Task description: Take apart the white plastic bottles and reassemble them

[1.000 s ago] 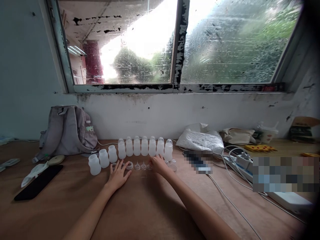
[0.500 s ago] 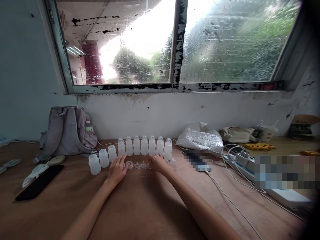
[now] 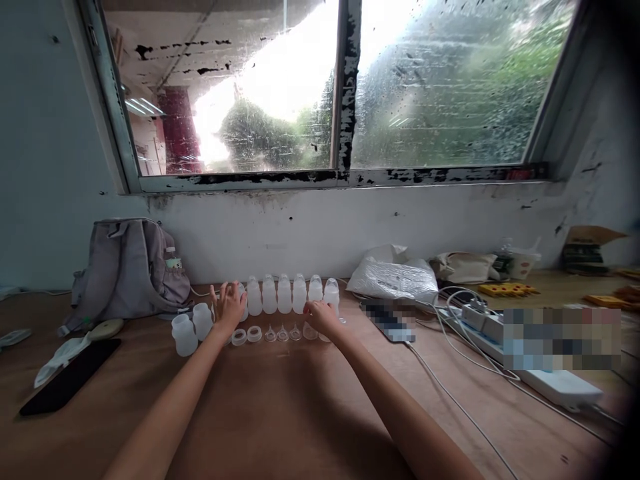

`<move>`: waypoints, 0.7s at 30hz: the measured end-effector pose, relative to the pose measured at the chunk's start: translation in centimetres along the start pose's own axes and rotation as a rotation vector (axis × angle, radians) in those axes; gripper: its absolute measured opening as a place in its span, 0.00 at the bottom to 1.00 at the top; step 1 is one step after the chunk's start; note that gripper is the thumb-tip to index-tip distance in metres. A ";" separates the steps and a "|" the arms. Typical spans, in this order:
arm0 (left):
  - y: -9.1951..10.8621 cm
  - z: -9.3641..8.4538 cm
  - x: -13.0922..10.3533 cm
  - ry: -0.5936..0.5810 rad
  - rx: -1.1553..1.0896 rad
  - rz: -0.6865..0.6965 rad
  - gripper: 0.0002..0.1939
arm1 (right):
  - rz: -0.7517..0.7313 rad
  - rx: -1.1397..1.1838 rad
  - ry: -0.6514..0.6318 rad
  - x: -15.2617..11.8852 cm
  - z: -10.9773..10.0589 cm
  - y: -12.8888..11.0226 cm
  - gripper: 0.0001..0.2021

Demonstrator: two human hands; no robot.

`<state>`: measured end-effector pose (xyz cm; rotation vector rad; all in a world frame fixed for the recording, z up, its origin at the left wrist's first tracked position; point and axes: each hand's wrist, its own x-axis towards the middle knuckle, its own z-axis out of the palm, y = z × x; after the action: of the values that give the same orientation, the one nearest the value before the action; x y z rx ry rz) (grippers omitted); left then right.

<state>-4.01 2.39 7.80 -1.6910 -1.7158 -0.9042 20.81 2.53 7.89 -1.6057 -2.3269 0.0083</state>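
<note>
Several translucent white bottles (image 3: 284, 297) with clear domed caps stand in a row by the wall. Left of them are open-topped bottles (image 3: 185, 335). My left hand (image 3: 229, 312) has its fingers apart over the left end of the row; it partly covers a bottle there. In front lie white rings (image 3: 254, 334) and clear bottle nipples (image 3: 283, 333). My right hand (image 3: 323, 319) hovers with bent, closed fingers above the clear caps (image 3: 310, 331), before the row's right end. Whatever its fingertips hold is hidden.
A grey backpack (image 3: 120, 267) leans against the wall at left, with a black flat object (image 3: 73, 377) before it. To the right are a silvery plastic bag (image 3: 395, 280), a phone (image 3: 390, 323) on a cable, and a power strip (image 3: 565, 383) with tangled cords.
My left hand has risen from beside the rings to the bottles behind, spreading its fingers. My right hand has shifted right, off the nipples. The view has shifted slightly.
</note>
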 end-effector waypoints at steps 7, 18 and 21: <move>1.4 -3.4 -2.3 0.155 -0.269 0.031 0.18 | 0.018 0.105 0.081 0.2 -2.4 -0.4 0.09; 6.5 -5.6 -11.3 -0.206 -0.935 -0.105 0.21 | -0.345 0.586 -0.015 -4.2 -6.1 -7.7 0.17; 6.5 -5.1 -11.3 -0.302 -1.057 -0.171 0.26 | -0.379 0.519 -0.069 -5.0 -5.6 -8.4 0.20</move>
<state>2.70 -8.75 2.61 -2.4286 -1.6814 -1.9498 16.23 -6.11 13.47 -0.9195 -2.3778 0.5404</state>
